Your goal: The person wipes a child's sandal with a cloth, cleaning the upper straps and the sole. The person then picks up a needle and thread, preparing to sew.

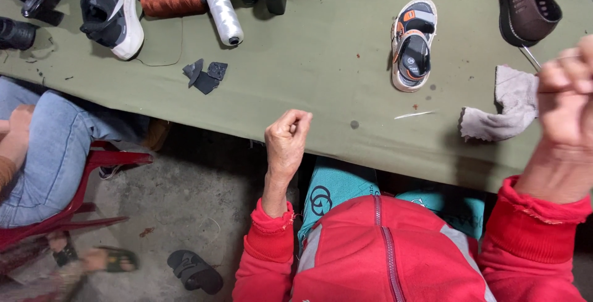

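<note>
A dull green cloth covers the worktop (pixel 333 55), smooth but spotted with small dark stains. The left hand (pixel 287 138) hangs at its near edge, curled into a tight fist; whether anything is pinched inside I cannot tell. The right hand (pixel 565 95) is raised at the far right, also clenched, fingers bunched as if around something very thin, though nothing can be made out in it. Both wrists come out of red sleeves with frayed cuffs.

Just left of the right hand lies a crumpled grey rag (pixel 503 107), soft and fuzzy. Beside it, nearer the middle, a thin pale needle (pixel 414 115) lies flat on the cloth. Farther off stands a small child's sandal (pixel 412 44), black straps, orange trim, white sole. At the far right corner sits a dark brown shoe (pixel 525 2).

Toward the far left lie two cones of thread touching at their tips, one rust-brown (pixel 173 2), one glossy white (pixel 220 7). Near them are a few dark rubber scraps (pixel 206 75), angular and flat. A black and white sneaker (pixel 114 8) rests left of the cones.

At the left another person's jeans (pixel 52 147) show on a red plastic chair (pixel 92 184).
</note>
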